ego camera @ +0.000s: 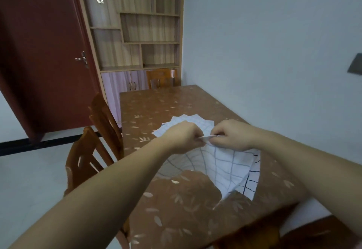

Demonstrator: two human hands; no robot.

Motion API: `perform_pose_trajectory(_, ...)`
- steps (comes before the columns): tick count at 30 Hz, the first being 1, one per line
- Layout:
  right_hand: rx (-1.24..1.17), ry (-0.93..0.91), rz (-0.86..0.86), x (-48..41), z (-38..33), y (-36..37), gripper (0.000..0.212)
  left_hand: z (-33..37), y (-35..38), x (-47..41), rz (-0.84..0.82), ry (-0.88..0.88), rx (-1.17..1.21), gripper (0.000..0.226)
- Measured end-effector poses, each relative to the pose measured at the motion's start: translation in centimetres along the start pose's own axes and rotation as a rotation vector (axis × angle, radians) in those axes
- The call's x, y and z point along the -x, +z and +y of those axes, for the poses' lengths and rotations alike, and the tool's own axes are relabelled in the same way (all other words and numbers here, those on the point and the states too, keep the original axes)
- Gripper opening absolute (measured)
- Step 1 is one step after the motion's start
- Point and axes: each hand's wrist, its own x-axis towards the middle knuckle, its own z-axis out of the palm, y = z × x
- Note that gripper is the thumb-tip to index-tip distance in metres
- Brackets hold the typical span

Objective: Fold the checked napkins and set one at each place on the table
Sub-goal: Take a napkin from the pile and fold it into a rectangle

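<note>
Both hands raised over the bench (176,205), knuckles toward the camera. Left hand (183,136) and right hand (233,134) sit close together, each pinching the top edge of one checked napkin (225,168). Fingers (215,141) closed narrow on the cloth; the pinched edge shows as a thin strip between the two hands. The napkin hangs down from that grip in a slack curve, its lower corner touching the bench top near the right forearm. More checked napkins (188,121) lie flat in a fanned pile on the bench just beyond the hands. Wooden chairs (101,131) stand along the bench's left side.
</note>
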Motion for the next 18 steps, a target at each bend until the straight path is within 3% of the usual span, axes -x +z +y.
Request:
perform_pose_trajectory(5,0.105,0.089,-0.022,2.5,2.8,-1.7,0.035,-1.3,-1.0,-0.4,-0.004,-0.069,0.011,0.034)
perform_pose_trajectory(12,0.001,0.176,0.124,4.8,3.7,-3.9,0.013,-1.5,-2.3,-0.5,-0.077,-0.112,-0.032,0.030)
perform_pose_trajectory(18,-0.307,0.112,0.266,4.9,1.8,-5.3,0.013,0.2,-3.7,0.1,0.014,-0.031,0.224,0.021)
